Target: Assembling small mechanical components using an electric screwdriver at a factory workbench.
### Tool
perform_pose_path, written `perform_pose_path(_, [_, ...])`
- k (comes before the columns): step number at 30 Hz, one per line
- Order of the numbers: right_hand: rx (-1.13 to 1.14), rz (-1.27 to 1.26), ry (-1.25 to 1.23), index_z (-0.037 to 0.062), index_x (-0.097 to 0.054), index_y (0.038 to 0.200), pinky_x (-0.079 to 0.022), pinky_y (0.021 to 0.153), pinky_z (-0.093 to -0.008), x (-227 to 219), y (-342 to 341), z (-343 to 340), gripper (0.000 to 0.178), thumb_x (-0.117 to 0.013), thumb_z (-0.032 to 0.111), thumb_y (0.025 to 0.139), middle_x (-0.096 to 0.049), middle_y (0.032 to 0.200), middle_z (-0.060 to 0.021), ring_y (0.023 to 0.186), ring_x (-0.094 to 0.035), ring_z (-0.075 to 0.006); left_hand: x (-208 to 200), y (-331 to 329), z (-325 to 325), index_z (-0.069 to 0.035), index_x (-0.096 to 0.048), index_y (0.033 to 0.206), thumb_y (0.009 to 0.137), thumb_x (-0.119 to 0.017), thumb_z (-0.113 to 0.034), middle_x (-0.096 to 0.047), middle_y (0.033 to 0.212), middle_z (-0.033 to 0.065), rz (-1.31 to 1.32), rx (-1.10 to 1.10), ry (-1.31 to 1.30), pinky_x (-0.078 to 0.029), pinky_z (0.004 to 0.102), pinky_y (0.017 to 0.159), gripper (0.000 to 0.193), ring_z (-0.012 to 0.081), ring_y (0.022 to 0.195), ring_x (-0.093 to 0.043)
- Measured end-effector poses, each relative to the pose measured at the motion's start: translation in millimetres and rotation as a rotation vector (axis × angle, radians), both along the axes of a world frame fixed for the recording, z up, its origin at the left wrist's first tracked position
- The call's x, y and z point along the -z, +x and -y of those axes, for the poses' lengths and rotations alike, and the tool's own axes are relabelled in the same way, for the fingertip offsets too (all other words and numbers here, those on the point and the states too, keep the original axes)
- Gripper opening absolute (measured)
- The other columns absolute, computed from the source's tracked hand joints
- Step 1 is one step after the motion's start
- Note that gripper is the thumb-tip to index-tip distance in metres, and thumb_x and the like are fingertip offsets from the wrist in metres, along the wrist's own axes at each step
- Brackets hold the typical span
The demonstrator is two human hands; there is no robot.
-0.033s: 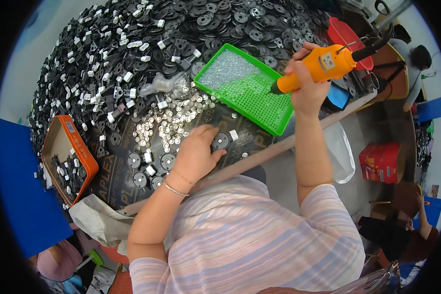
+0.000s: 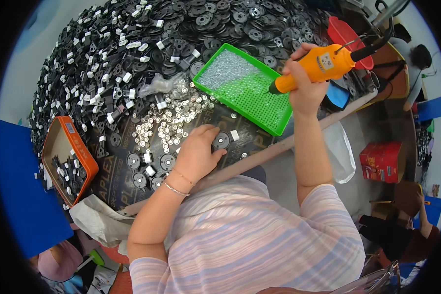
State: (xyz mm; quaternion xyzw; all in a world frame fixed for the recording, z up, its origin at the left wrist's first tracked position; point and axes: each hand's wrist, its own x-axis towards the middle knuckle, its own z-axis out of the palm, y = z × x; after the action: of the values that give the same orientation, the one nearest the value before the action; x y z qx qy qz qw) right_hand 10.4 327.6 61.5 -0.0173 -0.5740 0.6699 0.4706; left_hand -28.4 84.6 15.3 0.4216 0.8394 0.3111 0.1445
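Note:
My right hand (image 2: 307, 90) is wrapped round an orange electric screwdriver (image 2: 318, 64) with a black cable. Its dark tip points left, over a green perforated tray (image 2: 257, 110). Small silvery screws (image 2: 230, 68) are heaped in the tray's far left part. On the table my left hand (image 2: 197, 149) curls its fingers and thumb about the left side of a black round part (image 2: 221, 140) with a white end piece (image 2: 234, 135). Some fingertips there are hidden. Several similar black discs (image 2: 139, 180) lie left of that wrist, and small metal round pieces (image 2: 166, 122) are strewn beyond it.
A large pile of black discs (image 2: 206, 19) and black-and-white parts (image 2: 98, 63) covers the far table. At left stands an orange-rimmed box (image 2: 89, 166) holding parts. A red basin (image 2: 345, 36) is at far right. The table's near edge has a pale rail (image 2: 259, 158). Other people sit nearby.
The screwdriver and my right hand have shifted very slightly left over the green tray. My left hand stays practically where it was, at the black round part.

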Motion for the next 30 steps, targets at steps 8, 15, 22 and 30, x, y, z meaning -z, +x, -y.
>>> perform_pose_path(8, [-0.01,-0.016,0.02,0.0007,-0.05,0.1,-0.048,0.058,-0.0279,11,-10,6,0.025,-0.057,-0.009,0.078,-0.056,0.083,-0.0105,0.061,-0.057,-0.016,3,-4,-11,-0.001,-0.06,0.11,0.062,-0.078,-0.008,-0.06,0.104,0.0156,0.095,-0.01,0.1,-0.049,0.0361,0.081,0.052,0.034,0.093,-0.059])
perform_pose_path(15, [-0.012,-0.019,0.084,0.0001,-0.049,0.1,-0.049,0.055,-0.0254,14,-14,5,0.024,-0.06,-0.005,0.079,-0.057,0.081,-0.0085,0.06,-0.058,-0.014,4,-6,-12,0.0,-0.062,0.106,0.061,-0.079,-0.008,-0.06,0.103,0.0148,0.135,-0.012,0.115,-0.049,0.0351,0.08,0.049,0.0331,0.092,-0.059])
perform_pose_path(22, [0.028,-0.015,0.043,-0.0011,-0.049,0.098,-0.046,0.054,-0.0274,15,-16,3,0.018,-0.055,-0.005,0.082,-0.054,0.072,-0.0085,0.057,-0.055,-0.0158,6,-7,-12,0.002,-0.061,0.105,0.063,-0.077,-0.009,-0.059,0.102,0.0153,0.153,-0.003,0.1,-0.047,0.0378,0.082,0.046,0.0345,0.095,-0.056])
perform_pose_path(30, [-0.07,-0.117,-0.051,-0.0007,-0.049,0.097,-0.047,0.054,-0.0272,-8,-3,7,0.019,-0.056,-0.006,0.08,-0.054,0.074,-0.009,0.056,-0.055,-0.0148,8,-6,-13,0.002,-0.061,0.104,0.063,-0.077,-0.008,-0.059,0.099,0.0148,0.141,-0.014,0.092,-0.046,0.0383,0.082,0.046,0.0344,0.095,-0.055])
